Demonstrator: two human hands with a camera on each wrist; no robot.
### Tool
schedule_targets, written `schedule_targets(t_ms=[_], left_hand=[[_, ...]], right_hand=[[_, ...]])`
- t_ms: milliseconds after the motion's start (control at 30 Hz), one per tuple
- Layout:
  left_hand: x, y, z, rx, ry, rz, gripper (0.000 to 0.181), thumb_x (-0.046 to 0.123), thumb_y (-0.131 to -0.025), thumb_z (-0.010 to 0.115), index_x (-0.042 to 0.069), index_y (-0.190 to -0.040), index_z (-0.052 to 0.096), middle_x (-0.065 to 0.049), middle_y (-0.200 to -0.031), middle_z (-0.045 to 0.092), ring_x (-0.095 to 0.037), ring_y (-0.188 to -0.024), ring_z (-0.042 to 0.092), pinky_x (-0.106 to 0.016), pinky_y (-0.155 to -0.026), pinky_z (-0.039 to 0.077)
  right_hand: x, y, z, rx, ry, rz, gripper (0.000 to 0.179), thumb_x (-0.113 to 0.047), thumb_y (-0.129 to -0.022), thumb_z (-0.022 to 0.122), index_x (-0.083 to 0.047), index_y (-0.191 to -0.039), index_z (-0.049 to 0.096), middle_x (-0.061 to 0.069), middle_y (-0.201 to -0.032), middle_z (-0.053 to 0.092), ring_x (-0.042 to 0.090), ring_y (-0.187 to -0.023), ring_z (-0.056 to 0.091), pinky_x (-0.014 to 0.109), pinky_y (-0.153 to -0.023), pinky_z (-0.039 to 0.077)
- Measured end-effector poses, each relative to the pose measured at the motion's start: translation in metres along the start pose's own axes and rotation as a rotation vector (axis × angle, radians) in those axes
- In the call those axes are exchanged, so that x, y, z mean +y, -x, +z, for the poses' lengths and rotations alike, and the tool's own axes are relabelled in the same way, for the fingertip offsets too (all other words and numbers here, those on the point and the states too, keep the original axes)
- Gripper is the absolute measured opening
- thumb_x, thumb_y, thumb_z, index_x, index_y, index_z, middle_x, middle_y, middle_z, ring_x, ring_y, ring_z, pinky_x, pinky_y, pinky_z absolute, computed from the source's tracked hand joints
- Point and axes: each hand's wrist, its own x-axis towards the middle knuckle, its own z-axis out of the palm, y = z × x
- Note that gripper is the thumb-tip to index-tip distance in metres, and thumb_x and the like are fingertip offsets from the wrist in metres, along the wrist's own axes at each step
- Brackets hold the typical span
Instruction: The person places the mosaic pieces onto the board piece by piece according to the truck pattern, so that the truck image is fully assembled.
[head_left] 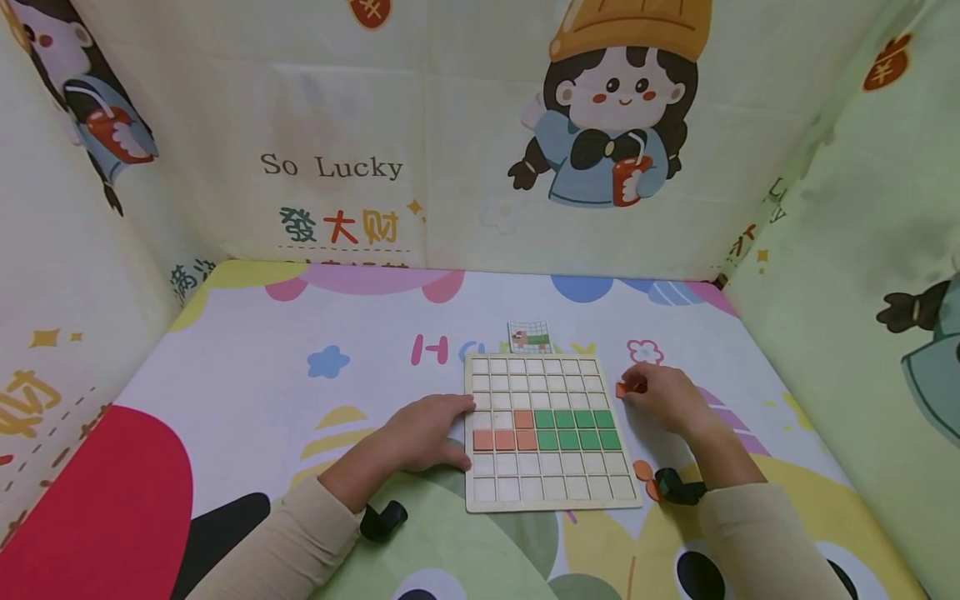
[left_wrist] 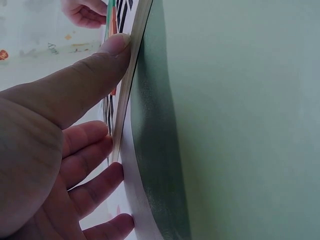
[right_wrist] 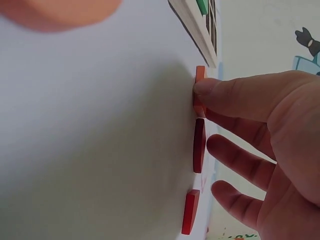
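Observation:
A light wooden grid board [head_left: 551, 506] lies on the table. Two of its rows hold green tiles [head_left: 567, 440] and orange-red tiles [head_left: 505, 440]. Along the board's left edge my left hand [head_left: 420, 432] rests, its thumb [left_wrist: 116, 45] and fingers touching the side with little bend. To the right of the board, my right hand [head_left: 667, 400] pinches an orange square tile [right_wrist: 200, 75] between thumb and index finger, close to the table. Two red tiles [right_wrist: 199, 146] lie in a line beside that tile, near the other fingers.
A small picture card [head_left: 528, 337] with a grid pattern lies just beyond the board's far edge. Orange round pieces [head_left: 642, 471] sit near its lower right corner, close to the black wrist camera mount [head_left: 678, 487]. Printed cloth walls [head_left: 480, 167] stand behind and at both sides.

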Motion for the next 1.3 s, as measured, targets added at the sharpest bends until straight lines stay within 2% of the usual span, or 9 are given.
schedule_targets(t_ms=[300,567,833,1100,1300], left_hand=[[0.0,-0.001,-0.001,-0.007,0.004,-0.011,0.077,0.028,-0.076,0.088,0.005,-0.141,0.053,-0.011,-0.143,0.054,-0.031,-0.132,0.048,-0.045,-0.108,0.04],[-0.001,-0.001,0.0,-0.011,-0.002,-0.01,0.078,0.029,-0.077,0.088,0.005,-0.142,0.053,-0.011,-0.143,0.054,-0.031,-0.133,0.048,-0.045,-0.108,0.039],[-0.002,-0.002,0.001,-0.006,0.005,-0.009,0.078,0.03,-0.077,0.088,0.006,-0.142,0.053,-0.011,-0.144,0.053,-0.031,-0.133,0.048,-0.046,-0.108,0.04],[-0.002,-0.002,0.001,-0.009,0.012,-0.001,0.077,0.029,-0.077,0.088,0.005,-0.142,0.053,-0.012,-0.144,0.053,-0.032,-0.133,0.047,-0.046,-0.109,0.039],[-0.002,-0.002,0.0,-0.005,0.004,0.011,0.077,0.027,-0.077,0.088,0.003,-0.141,0.053,-0.013,-0.144,0.053,-0.032,-0.134,0.047,-0.045,-0.109,0.038]], right_hand=[[-0.001,0.001,0.001,-0.001,-0.034,0.008,0.024,-0.015,-0.089,0.074,0.0,-0.107,0.069,0.005,-0.089,0.065,0.024,-0.081,0.055,0.042,-0.078,0.048],[0.0,0.002,0.001,0.008,-0.042,0.01,0.035,-0.015,-0.089,0.074,0.006,-0.116,0.066,0.01,-0.094,0.066,0.028,-0.085,0.056,0.046,-0.081,0.049],[-0.001,0.0,0.001,-0.002,-0.018,0.003,0.032,-0.016,-0.089,0.075,0.006,-0.111,0.069,0.01,-0.094,0.069,0.027,-0.084,0.059,0.05,-0.084,0.051],[-0.007,0.001,-0.001,0.007,0.012,-0.023,0.035,-0.018,-0.09,0.074,0.007,-0.114,0.069,0.012,-0.096,0.07,0.029,-0.085,0.061,0.05,-0.083,0.052],[-0.02,0.002,-0.001,0.051,-0.011,-0.108,0.028,-0.019,-0.091,0.073,0.002,-0.11,0.073,0.01,-0.1,0.072,0.034,-0.094,0.066,0.054,-0.086,0.051]])
